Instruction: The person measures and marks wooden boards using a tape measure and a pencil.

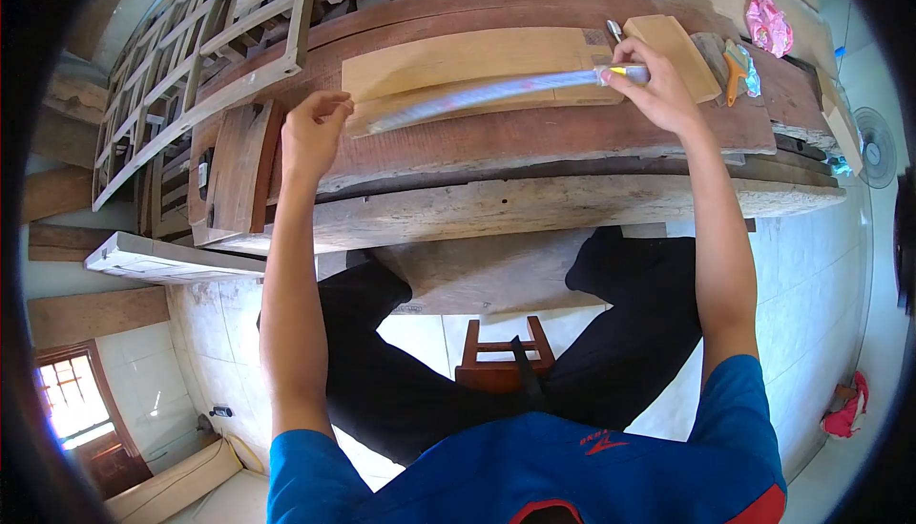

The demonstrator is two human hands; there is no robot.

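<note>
My right hand (654,85) grips a tape measure (625,73) with a yellow part, above the right end of a long pale wooden board (458,54). Its whitish blade (477,99) stretches leftward over the board and is smeared by motion toward its far end. Close to the board's left end is my left hand (317,133), fingers curled and pressed together. The blade's tip lies a little right of those fingers, apart from them. Nothing shows in the left hand. A small silver pen-like thing (614,31) is just beyond my right fingers.
The boards lie on a thick reddish-brown plank (534,133). At right are a pale wooden block (673,52), an orange-handled tool (735,75) and a pink plastic bag (768,23). A wooden lattice frame (205,47) leans at left. A small stool (506,357) stands between my legs.
</note>
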